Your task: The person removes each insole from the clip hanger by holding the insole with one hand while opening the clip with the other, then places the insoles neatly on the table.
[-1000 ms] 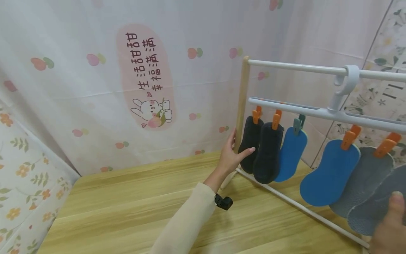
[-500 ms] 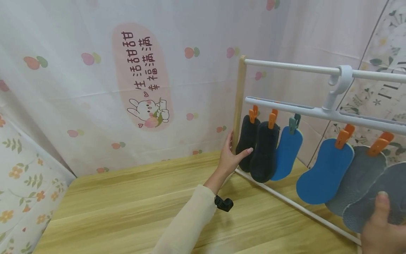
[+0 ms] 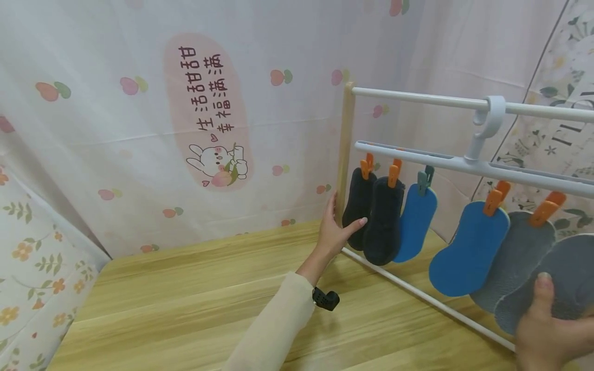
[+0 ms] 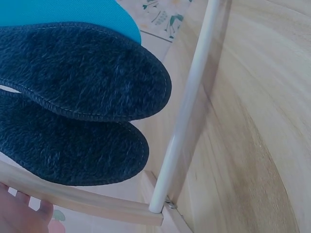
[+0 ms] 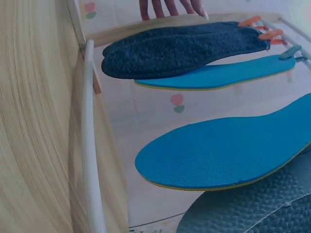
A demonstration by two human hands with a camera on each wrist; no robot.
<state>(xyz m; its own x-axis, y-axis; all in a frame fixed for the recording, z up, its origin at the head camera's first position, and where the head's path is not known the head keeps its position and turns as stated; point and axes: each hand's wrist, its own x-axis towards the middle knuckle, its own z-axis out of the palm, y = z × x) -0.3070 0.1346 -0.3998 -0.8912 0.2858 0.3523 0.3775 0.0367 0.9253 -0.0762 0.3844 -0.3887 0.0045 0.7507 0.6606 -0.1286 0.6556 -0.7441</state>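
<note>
In the head view, the rack [image 3: 417, 98] stands toward the right of the tabletop [image 3: 209, 288], its hanger [image 3: 413, 155] bearing dark insoles [image 3: 382, 226], blue insoles [image 3: 469, 252] and gray insoles [image 3: 512, 263] on clips [image 3: 495, 201]; the left hand [image 3: 333, 234] holds the post [image 3: 345, 149] near the back edge, and the right hand [image 3: 549, 332] is nearer the front, thumb raised before a gray insole, contact and finger grip impossible to tell. The left wrist view shows the left fingers at the post, beside the dark insoles, whose toes hang near the bottom bar [image 4: 187, 104]. The right wrist view shows the left fingers against the post beyond the insoles, the bar running along the tabletop.
</note>
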